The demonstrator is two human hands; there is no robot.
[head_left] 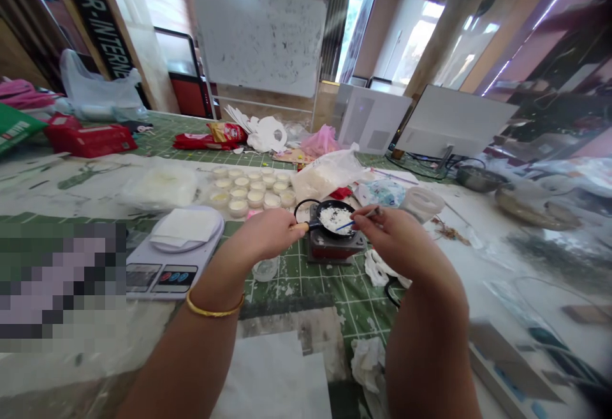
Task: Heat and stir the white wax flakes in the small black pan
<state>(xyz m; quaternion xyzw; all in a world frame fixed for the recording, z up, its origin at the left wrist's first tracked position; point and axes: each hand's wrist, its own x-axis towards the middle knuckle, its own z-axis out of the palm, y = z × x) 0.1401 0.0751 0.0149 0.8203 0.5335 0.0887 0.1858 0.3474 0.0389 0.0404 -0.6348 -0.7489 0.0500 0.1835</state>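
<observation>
My left hand (275, 231) is closed around the handle of a small black frying pan (317, 215). White flakes or chunks (335, 219) lie in the pan, which rests on a small hot plate (329, 252) with a reddish base. Between the fingers of my right hand (382, 224) is a thin stick (345, 225), bluish toward its tip, which reaches into the white flakes. What the stick is exactly I cannot make out. Left of the pan, below my left hand, stands a small clear cup (266, 269).
Several small cups of pale filling (256, 192) stand behind my left hand, beside an open bag of white material (325, 173). A digital scale (176, 250) is at left. Crumpled tissue (368, 365) and white paper (272, 374) lie in front. Monitors (452, 119) stand at the back right.
</observation>
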